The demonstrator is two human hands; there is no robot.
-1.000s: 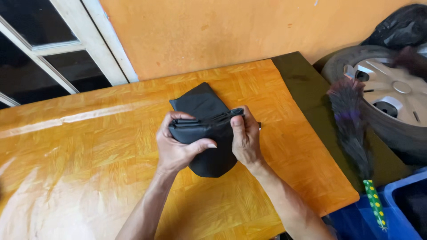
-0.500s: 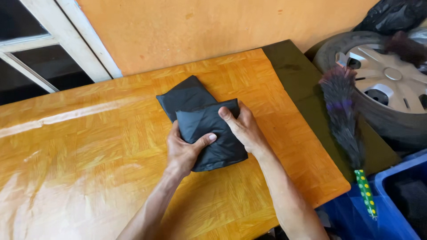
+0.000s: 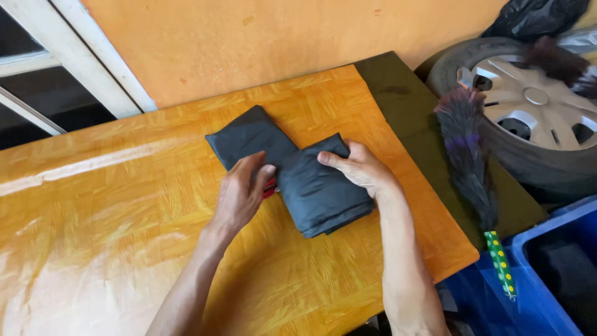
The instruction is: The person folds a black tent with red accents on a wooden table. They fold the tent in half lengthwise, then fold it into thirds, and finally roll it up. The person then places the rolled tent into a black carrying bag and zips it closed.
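A dark grey folded cloth [image 3: 311, 180] lies flat on the glossy orange wooden table [image 3: 112, 205]. It forms a rough L shape, with one flap reaching toward the wall. My left hand [image 3: 241, 193] rests on the cloth's left edge, fingers together and pressing down. A small bit of red [image 3: 270, 186] shows under the cloth by those fingers. My right hand [image 3: 360, 167] lies flat on the cloth's right side, thumb pointing left across the fabric. Neither hand lifts the cloth.
An orange wall [image 3: 280, 43] backs the table, with a white window frame [image 3: 93, 62] at the left. To the right stand a car tyre with a silver hubcap [image 3: 528, 106], a dark feather duster [image 3: 466, 149] and a blue plastic bin [image 3: 547, 274].
The cloth was held up and folded between both hands; now it lies flat on the table. Both hands have spread apart and press on its two sides.
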